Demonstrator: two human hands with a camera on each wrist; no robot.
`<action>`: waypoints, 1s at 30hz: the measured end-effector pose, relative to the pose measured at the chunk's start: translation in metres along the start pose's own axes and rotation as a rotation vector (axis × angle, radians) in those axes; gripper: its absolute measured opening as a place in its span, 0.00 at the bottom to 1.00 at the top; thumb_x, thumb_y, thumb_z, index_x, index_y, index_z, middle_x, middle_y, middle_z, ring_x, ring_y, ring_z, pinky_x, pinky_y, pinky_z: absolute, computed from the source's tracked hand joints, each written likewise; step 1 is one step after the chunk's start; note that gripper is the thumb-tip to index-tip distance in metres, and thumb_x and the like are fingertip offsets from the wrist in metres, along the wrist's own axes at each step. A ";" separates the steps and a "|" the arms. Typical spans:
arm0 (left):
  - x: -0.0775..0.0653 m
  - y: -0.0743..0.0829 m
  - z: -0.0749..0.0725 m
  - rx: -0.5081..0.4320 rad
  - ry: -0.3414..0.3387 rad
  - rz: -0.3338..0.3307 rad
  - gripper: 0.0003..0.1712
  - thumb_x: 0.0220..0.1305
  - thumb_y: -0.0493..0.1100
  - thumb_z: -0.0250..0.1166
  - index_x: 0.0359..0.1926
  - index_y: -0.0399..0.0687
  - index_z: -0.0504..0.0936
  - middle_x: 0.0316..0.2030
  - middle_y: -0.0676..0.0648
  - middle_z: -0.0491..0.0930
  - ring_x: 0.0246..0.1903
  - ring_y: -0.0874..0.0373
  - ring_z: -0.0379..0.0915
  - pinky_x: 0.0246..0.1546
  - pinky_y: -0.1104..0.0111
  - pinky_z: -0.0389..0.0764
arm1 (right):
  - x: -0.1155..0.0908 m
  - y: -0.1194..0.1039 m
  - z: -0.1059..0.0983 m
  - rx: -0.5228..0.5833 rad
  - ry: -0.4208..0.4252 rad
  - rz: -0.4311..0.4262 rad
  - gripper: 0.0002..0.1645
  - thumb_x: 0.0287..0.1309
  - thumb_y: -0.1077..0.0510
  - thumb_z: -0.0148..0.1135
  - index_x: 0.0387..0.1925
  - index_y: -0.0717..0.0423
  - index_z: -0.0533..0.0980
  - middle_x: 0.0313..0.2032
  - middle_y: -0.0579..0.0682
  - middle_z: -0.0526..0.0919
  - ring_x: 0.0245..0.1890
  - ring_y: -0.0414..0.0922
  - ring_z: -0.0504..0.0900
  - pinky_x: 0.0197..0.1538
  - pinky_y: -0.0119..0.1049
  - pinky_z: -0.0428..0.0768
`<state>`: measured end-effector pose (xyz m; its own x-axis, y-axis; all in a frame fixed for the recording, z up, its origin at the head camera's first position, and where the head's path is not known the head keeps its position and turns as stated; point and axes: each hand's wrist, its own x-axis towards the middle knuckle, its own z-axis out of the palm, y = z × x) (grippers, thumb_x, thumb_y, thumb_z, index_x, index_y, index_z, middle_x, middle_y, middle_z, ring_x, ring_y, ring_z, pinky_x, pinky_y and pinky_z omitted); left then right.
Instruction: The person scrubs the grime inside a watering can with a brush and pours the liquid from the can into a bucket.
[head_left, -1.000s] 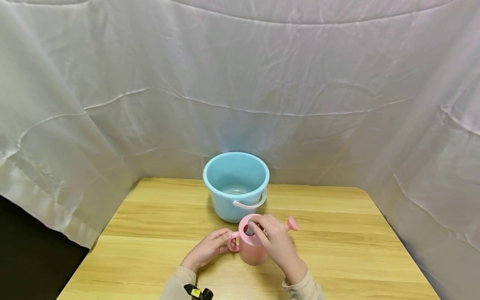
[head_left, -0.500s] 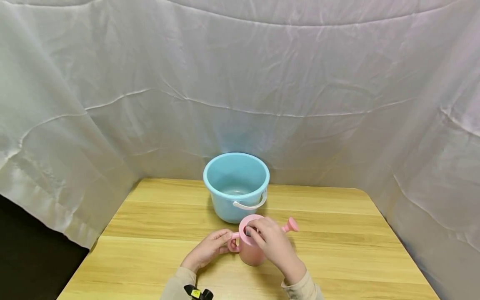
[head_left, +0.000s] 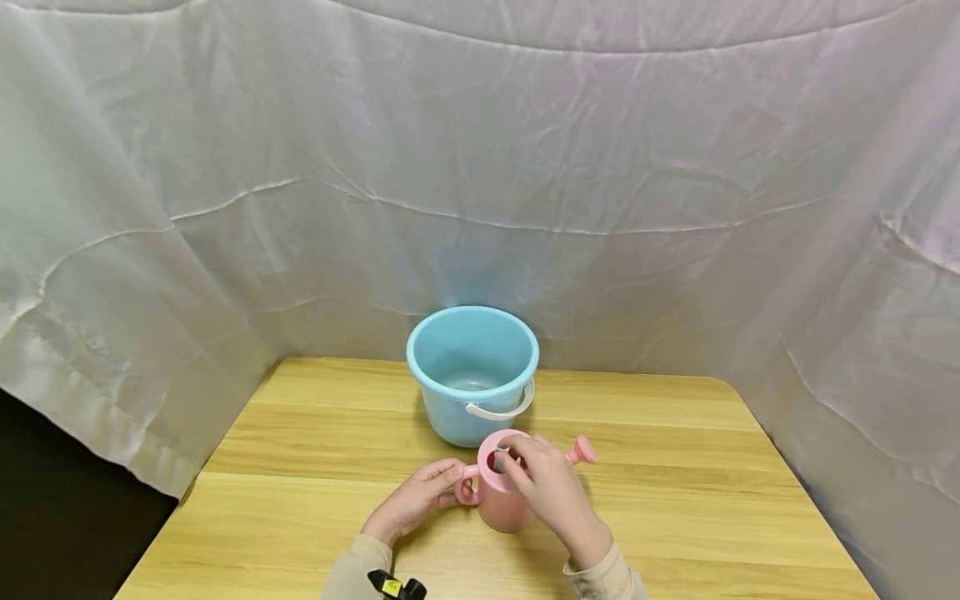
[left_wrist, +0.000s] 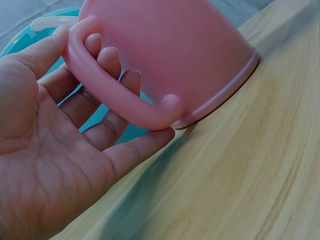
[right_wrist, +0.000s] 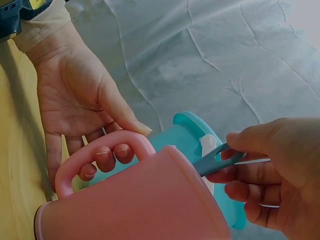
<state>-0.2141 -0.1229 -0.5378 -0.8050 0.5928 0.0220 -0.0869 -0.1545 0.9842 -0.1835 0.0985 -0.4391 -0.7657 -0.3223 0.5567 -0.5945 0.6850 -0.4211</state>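
A pink watering can stands upright on the table, its spout pointing right. My left hand holds the loop handle, thumb on its upper end and several fingers passed through the loop. My right hand is over the can's top opening. Between its thumb and fingers it pinches a blue-grey handle with a hanging hole at the end. The rest of that tool reaches down into the can and is hidden, so I cannot tell its kind.
Just behind the watering can stands a light blue bucket, its white handle hanging at the front right. The wooden table is bounded by a pale grey curtain at the back and sides.
My right hand has dipped the blue-grey handle slightly deeper into the watering can, then raised it a little. The left hand and the can have hardly moved.
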 end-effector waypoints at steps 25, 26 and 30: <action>0.000 -0.001 0.001 -0.002 0.023 -0.009 0.18 0.77 0.49 0.47 0.31 0.47 0.74 0.38 0.50 0.76 0.45 0.55 0.80 0.56 0.62 0.81 | 0.001 -0.006 -0.011 0.123 0.287 -0.168 0.12 0.49 0.68 0.71 0.38 0.59 0.81 0.25 0.43 0.81 0.26 0.36 0.73 0.26 0.22 0.71; 0.000 0.000 0.001 -0.002 0.024 -0.010 0.18 0.77 0.49 0.47 0.31 0.47 0.74 0.38 0.50 0.76 0.45 0.55 0.79 0.56 0.62 0.81 | 0.001 -0.006 -0.012 0.123 0.286 -0.170 0.12 0.49 0.68 0.71 0.38 0.59 0.81 0.25 0.43 0.81 0.27 0.36 0.74 0.26 0.23 0.72; 0.000 0.000 0.001 0.000 0.023 -0.011 0.18 0.77 0.49 0.47 0.31 0.47 0.74 0.38 0.50 0.76 0.45 0.55 0.79 0.56 0.61 0.81 | 0.001 -0.006 -0.012 0.123 0.286 -0.173 0.12 0.49 0.67 0.70 0.38 0.59 0.81 0.25 0.43 0.82 0.26 0.36 0.74 0.27 0.24 0.72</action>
<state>-0.2133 -0.1218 -0.5372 -0.8175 0.5759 0.0068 -0.0961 -0.1479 0.9843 -0.1778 0.1021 -0.4273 -0.5620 -0.2189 0.7976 -0.7475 0.5471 -0.3766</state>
